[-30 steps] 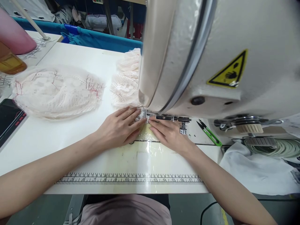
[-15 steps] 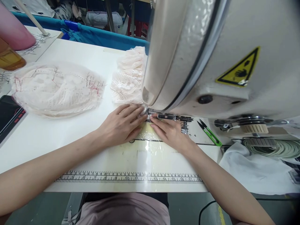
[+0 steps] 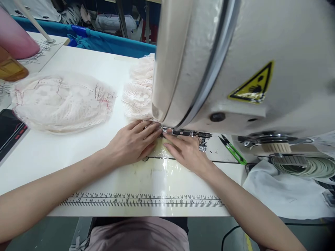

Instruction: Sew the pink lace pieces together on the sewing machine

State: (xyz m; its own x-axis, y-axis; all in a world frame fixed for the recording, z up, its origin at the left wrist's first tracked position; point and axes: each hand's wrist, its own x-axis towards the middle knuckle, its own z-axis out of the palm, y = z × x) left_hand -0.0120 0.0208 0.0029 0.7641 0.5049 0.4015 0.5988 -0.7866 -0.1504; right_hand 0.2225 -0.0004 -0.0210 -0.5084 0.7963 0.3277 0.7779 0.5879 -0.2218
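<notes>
Pale pink lace fabric (image 3: 138, 96) lies gathered behind and left of the sewing machine's needle area, partly hidden by the machine head (image 3: 199, 62). My left hand (image 3: 132, 143) rests flat on its near edge, fingers stretched toward the metal presser foot (image 3: 165, 129). On the other side of the foot, my right hand (image 3: 185, 150) lies low with its fingers extended, the tips close to the foot and partly under the machine's metal attachment. Any fabric directly beneath the fingertips is mostly hidden.
Another lace bundle (image 3: 62, 103) with red thread ends lies left. Green thread snips (image 3: 232, 150) lie right, near white cloth (image 3: 285, 191) and a coiled pale cord (image 3: 314, 165). A printed ruler strip (image 3: 141, 200) runs along the front edge. A black device (image 3: 10, 129) sits far left.
The view has shifted slightly, so the machine head appears further left and lower. Both hands stay beside the presser foot, with only small finger movement.
</notes>
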